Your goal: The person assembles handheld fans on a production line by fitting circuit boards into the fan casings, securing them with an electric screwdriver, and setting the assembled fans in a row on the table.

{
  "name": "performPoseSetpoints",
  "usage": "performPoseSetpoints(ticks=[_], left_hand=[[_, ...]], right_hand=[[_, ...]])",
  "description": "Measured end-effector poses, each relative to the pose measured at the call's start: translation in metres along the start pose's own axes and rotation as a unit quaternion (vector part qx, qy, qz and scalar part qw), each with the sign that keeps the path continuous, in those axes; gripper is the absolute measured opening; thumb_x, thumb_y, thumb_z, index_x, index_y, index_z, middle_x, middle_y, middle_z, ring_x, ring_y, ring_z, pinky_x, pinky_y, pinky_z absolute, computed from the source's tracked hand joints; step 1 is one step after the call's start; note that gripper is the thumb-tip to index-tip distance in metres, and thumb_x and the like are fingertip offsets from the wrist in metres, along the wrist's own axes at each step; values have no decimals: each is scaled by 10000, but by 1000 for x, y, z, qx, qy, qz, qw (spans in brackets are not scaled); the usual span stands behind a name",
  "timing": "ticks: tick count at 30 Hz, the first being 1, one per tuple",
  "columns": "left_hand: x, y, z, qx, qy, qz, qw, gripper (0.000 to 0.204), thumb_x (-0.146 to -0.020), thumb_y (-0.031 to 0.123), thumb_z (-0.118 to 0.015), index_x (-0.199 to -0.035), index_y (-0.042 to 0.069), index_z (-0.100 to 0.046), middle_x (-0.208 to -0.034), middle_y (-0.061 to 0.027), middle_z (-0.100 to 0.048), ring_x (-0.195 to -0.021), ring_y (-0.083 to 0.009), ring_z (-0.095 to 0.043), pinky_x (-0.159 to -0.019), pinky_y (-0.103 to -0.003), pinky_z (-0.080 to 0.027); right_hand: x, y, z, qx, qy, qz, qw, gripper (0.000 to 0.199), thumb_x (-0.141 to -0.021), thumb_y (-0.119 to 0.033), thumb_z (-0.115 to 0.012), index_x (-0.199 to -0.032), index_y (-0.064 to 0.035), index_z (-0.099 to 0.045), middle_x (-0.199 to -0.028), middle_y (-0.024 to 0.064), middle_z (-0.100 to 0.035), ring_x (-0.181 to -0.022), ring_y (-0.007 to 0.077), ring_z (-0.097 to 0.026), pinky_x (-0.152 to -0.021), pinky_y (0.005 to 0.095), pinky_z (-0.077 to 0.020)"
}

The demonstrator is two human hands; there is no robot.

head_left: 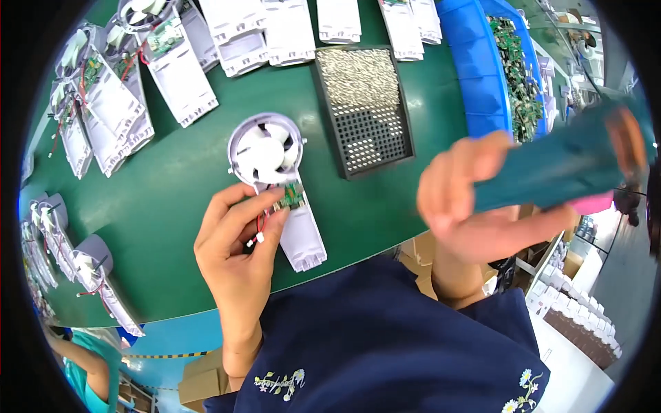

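Observation:
A pale lilac fan housing [301, 237] lies on the green table in front of me, its round end holding a white fan [265, 151]. My left hand [237, 227] pinches a small green circuit board [292, 195] against the housing, just below the fan. From the board hang red and black wires with a white plug [255, 239]. Raised at the right, my right hand [475, 193] grips a thick teal electric screwdriver [558, 162]. It is smeared by motion, and its tip cannot be made out.
Beyond the housing stands a black screw tray [343, 162] with many small silvery screws. A blue bin [482, 89] at the right back holds green circuit boards [518, 76]. More housings [182, 82] lie along the back and left. Another person [93, 365] is at lower left.

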State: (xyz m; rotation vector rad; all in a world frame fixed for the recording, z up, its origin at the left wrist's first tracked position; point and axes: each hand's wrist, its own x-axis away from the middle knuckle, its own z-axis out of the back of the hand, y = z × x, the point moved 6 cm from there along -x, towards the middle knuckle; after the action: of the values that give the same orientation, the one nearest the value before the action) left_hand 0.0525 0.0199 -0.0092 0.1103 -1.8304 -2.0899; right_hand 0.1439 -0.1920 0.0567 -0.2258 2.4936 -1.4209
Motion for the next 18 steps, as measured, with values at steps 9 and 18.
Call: performPoseSetpoints(ticks=[9,18], left_hand=[[-9,1,-25,-1,5,-11,1000,222,-812,-77,-719,-1027,-27,-715,-1090,-66,-587,-795,-81,-631,-609,-188,-497],[-9,0,-25,-2,4,-19,1000,226,-806,-88,-718,-1027,-40,-710,-1109,-75,-589,-825,-86,-636,-625,-180,-502]], right_hand=[[-36,0,18,11,-145,202,969,957,-712,-936,-373,-1084,-73,-556,-737,40,-503,-539,166,-464,-471,301,-353],[-38,6,30,12,-102,193,976,995,-666,-979,-314,-1001,-74,-557,-694,42,-495,-491,164,-455,-418,289,-353]])
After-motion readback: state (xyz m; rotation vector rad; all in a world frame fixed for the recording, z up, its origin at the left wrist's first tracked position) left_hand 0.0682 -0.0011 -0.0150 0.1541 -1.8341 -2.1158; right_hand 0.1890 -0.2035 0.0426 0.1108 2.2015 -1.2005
